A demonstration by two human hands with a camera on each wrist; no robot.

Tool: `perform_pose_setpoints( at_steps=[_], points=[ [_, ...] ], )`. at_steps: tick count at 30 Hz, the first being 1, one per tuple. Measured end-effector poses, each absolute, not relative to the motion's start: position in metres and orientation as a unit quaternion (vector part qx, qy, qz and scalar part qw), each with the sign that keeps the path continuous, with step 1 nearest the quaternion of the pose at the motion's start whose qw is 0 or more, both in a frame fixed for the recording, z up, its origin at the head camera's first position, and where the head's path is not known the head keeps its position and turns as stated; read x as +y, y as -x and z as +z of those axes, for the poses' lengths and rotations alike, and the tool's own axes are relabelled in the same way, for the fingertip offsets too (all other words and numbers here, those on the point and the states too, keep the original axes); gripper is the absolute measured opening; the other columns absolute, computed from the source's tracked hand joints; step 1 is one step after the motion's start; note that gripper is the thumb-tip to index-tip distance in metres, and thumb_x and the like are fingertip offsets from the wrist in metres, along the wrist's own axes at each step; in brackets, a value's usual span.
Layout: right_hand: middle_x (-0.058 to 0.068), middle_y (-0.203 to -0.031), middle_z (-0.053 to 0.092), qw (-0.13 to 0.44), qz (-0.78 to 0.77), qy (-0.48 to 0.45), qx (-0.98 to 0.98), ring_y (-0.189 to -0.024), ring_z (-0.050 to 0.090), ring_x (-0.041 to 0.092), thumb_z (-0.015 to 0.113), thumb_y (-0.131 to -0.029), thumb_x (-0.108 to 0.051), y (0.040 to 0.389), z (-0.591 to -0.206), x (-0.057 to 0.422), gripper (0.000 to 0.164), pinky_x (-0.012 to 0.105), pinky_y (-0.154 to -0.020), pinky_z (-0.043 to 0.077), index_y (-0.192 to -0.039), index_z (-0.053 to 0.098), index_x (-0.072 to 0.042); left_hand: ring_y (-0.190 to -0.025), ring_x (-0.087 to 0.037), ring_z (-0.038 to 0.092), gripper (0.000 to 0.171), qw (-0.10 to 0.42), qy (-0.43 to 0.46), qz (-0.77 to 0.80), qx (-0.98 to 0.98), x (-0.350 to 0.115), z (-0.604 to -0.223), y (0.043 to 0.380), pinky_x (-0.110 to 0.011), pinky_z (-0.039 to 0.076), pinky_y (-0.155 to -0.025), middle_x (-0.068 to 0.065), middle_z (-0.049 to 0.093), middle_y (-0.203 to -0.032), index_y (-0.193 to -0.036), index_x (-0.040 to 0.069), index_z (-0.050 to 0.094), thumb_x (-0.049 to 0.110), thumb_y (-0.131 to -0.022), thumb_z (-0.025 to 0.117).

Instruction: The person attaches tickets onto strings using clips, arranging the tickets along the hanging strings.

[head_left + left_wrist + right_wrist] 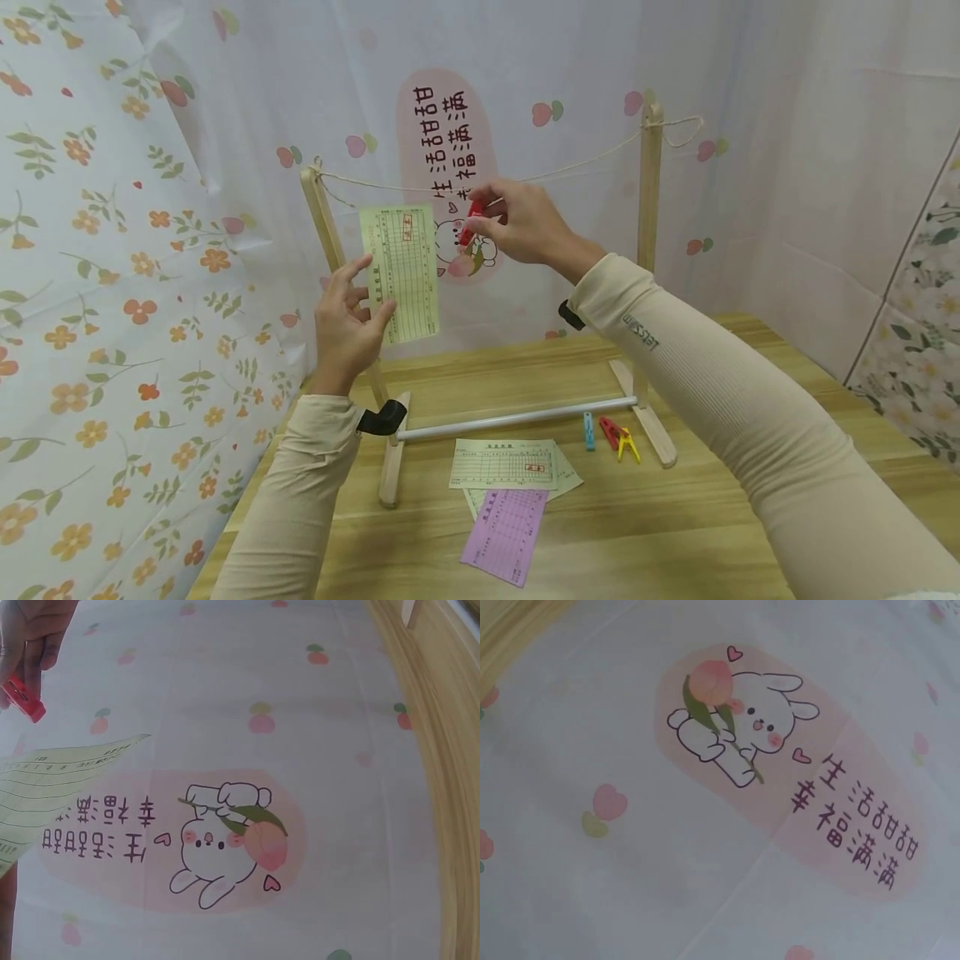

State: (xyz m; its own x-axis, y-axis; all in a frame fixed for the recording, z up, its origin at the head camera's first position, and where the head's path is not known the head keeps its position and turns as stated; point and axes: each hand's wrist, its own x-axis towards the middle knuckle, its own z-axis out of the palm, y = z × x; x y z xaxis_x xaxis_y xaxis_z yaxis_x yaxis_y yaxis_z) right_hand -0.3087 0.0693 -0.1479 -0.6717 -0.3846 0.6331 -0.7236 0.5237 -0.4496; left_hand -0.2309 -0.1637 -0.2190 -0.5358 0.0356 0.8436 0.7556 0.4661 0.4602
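My left hand pinches a yellow printed receipt slip near its lower left edge, holding it upright just below the string. In the left wrist view the same slip looks curved, its corner pointing right. To the right of the slip, my right hand grips a red clothespin between thumb and fingers, close under the string. That clothespin also shows at the left wrist view's upper left, apart from the slip. The right wrist view shows neither hand nor clothespin.
The string runs between two wooden posts, joined low by a white rod. On the table lie yellow slips, a purple slip, and blue, red and yellow clothespins. A printed curtain hangs behind.
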Motion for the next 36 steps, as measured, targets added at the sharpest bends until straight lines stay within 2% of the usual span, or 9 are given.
perform_pose_setpoints(
  at_steps=[5, 13, 20, 25, 36],
  points=[
    [0.003, -0.099, 0.064, 0.227, 0.371, -0.338, -0.835, -0.090, 0.063, 0.011, 0.064, -0.085, -0.018, 0.308, -0.143, 0.066, 0.032, 0.024, -0.077, 0.049, -0.113, 0.058, -0.005, -0.086, -0.033, 0.058, 0.057, 0.395, 0.262, -0.461, -0.750, -0.167, -0.219, 0.238, -0.017, 0.051, -0.066, -0.022, 0.043, -0.127, -0.127, -0.010, 0.041, -0.018, -0.073, 0.061],
    [0.002, -0.097, 0.064, 0.242, 0.392, -0.351, -0.815, -0.087, 0.063, 0.010, 0.065, -0.084, -0.014, 0.308, -0.135, 0.061, 0.029, 0.022, -0.075, 0.049, -0.111, 0.059, -0.005, -0.089, -0.024, 0.059, 0.062, 0.396, 0.264, -0.473, -0.742, -0.177, -0.226, 0.261, -0.017, 0.051, -0.067, -0.012, 0.042, -0.129, -0.131, -0.001, 0.042, -0.013, -0.075, 0.064],
    [0.004, -0.103, 0.063, 0.248, 0.414, -0.355, -0.801, -0.089, 0.063, 0.010, 0.065, -0.084, -0.008, 0.306, -0.130, 0.055, 0.031, 0.019, -0.078, 0.048, -0.113, 0.059, -0.003, -0.090, -0.033, 0.059, 0.057, 0.392, 0.250, -0.468, -0.752, -0.167, -0.213, 0.242, -0.020, 0.052, -0.066, -0.017, 0.042, -0.128, -0.128, -0.007, 0.041, -0.017, -0.075, 0.059],
    [0.003, -0.105, 0.061, 0.251, 0.412, -0.352, -0.802, -0.092, 0.062, 0.008, 0.063, -0.085, -0.008, 0.306, -0.121, 0.050, 0.033, 0.017, -0.079, 0.048, -0.117, 0.056, -0.003, -0.091, -0.032, 0.059, 0.056, 0.394, 0.250, -0.470, -0.750, -0.162, -0.205, 0.239, -0.023, 0.052, -0.068, -0.020, 0.041, -0.128, -0.129, -0.009, 0.040, -0.017, -0.076, 0.057],
    [0.002, -0.104, 0.062, 0.240, 0.402, -0.348, -0.812, -0.093, 0.061, 0.007, 0.062, -0.086, -0.013, 0.311, -0.107, 0.037, 0.031, 0.017, -0.081, 0.046, -0.115, 0.056, -0.006, -0.094, -0.032, 0.058, 0.057, 0.399, 0.228, -0.479, -0.748, -0.167, -0.209, 0.246, -0.015, 0.050, -0.063, -0.020, 0.041, -0.128, -0.130, -0.007, 0.040, -0.016, -0.076, 0.057]
  ],
)
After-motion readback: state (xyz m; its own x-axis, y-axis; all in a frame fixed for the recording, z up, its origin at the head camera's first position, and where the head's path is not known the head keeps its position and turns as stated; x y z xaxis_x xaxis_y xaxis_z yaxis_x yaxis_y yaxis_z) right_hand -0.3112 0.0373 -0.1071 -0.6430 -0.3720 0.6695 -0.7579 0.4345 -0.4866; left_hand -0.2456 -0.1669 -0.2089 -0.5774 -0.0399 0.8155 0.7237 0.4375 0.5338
